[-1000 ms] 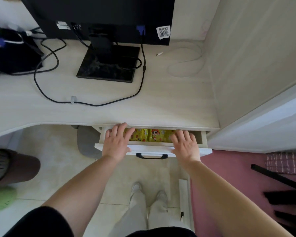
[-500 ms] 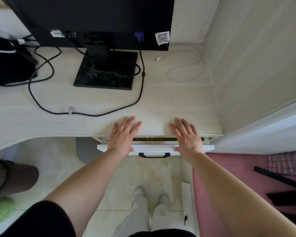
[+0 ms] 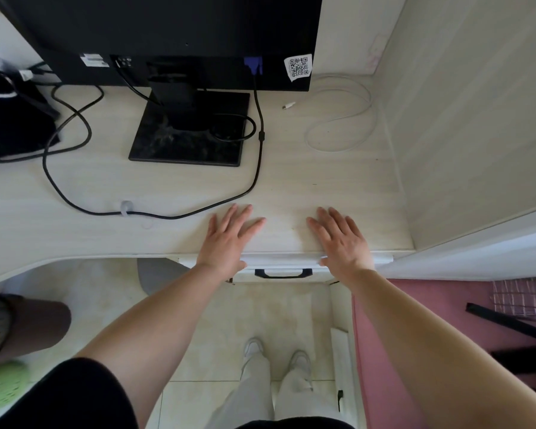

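Left grip (image 3: 226, 243) and right grip (image 3: 342, 243) lie flat with straight fingers, holding nothing. Their heels press the drawer (image 3: 285, 260) front, nearly flush beneath the desk (image 3: 167, 187) edge. Press evenly either side of the handle (image 3: 283, 273) so it seats square.

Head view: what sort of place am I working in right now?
Most likely a computer desk in a home or small office: a black monitor stands on the pale wood desk, a shallow drawer with a black handle sits under its front edge, and the floor below is tiled.
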